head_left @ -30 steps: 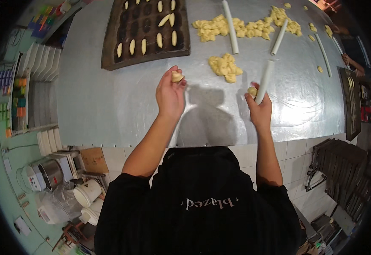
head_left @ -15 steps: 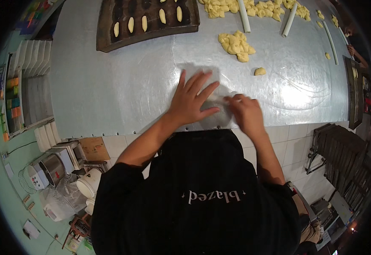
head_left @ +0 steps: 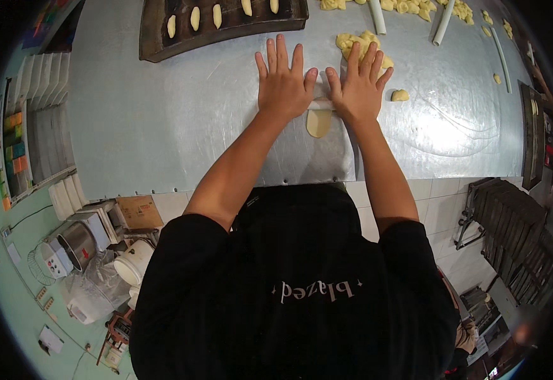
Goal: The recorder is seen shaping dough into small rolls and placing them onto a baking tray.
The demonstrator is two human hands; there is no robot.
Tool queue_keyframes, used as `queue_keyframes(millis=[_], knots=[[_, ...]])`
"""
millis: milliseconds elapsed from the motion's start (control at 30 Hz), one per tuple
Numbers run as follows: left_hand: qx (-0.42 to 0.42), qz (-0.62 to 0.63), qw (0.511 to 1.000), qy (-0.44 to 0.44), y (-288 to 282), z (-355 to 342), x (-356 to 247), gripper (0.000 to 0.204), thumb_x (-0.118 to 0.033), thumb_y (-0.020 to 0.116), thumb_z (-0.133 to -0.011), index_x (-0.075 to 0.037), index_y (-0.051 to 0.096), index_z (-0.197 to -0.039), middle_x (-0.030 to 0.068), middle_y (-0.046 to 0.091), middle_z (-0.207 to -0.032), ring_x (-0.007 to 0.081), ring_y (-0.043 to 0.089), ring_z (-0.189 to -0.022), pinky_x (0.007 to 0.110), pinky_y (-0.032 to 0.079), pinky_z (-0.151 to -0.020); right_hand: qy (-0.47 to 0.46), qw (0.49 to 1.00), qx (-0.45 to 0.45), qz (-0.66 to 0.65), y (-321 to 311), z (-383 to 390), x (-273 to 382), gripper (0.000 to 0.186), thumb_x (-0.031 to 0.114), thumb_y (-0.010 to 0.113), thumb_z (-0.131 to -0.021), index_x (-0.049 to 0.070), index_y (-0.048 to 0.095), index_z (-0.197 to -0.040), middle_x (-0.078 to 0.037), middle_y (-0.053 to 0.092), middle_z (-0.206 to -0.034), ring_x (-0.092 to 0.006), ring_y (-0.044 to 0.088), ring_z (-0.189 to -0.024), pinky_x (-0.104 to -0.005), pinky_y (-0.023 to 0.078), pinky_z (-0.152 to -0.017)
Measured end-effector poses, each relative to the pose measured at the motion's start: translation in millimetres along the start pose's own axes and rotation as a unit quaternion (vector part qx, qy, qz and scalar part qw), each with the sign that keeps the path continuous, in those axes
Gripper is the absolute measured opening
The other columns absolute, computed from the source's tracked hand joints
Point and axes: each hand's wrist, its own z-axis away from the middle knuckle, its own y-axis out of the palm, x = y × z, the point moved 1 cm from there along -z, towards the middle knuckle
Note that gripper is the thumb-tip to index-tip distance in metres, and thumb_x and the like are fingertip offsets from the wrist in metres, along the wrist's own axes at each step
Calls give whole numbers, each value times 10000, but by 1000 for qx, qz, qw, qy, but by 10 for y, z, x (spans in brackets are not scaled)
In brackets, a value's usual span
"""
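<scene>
Both my hands lie palm down with fingers spread over a pale rolling pin (head_left: 321, 105); only a short stretch of it shows between them. My left hand (head_left: 286, 87) presses on its left part, and my right hand (head_left: 360, 93) on its right part. From under the pin, on the near side, comes a flattened tongue of yellow dough (head_left: 318, 125). Just beyond my right fingers is a pile of dough pieces (head_left: 350, 42), partly covered by them. A single dough lump (head_left: 400, 95) lies to the right of that hand.
A dark baking tray (head_left: 225, 45) with several shaped dough pieces stands at the far left of the metal table (head_left: 162, 126). Further back lie more dough pieces (head_left: 409, 6) and pale rods (head_left: 442, 25). Another tray (head_left: 532, 136) is at the right edge.
My hands have moved forward and apart, and the right has opened flat. The pin and flattened dough now show between my hands. The view has shifted slightly.
</scene>
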Motion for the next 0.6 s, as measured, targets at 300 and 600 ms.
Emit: queue_keyframes(millis=[300, 600], knots=[[80, 269, 952, 118, -330, 1456, -107, 487, -209, 651, -859, -36, 557, -1304, 176, 482, -1424, 362, 468, -1292, 522, 336, -1074, -52, 981, 174, -64, -413, 1365, -256, 588, 279, 665, -863, 116, 484, -1397, -180, 483, -1327, -375, 450, -1244, -666, 231, -1077], [-7, 208, 975, 75, 35, 396, -1, 213, -156, 684, -822, -109, 702, -1029, 13, 667, -1034, 241, 609, -956, 393, 448, -804, -7, 981, 20, -194, -228, 594, 79, 286, 175, 666, -847, 130, 687, -1129, -61, 638, -1050, -281, 598, -960, -372, 528, -760]])
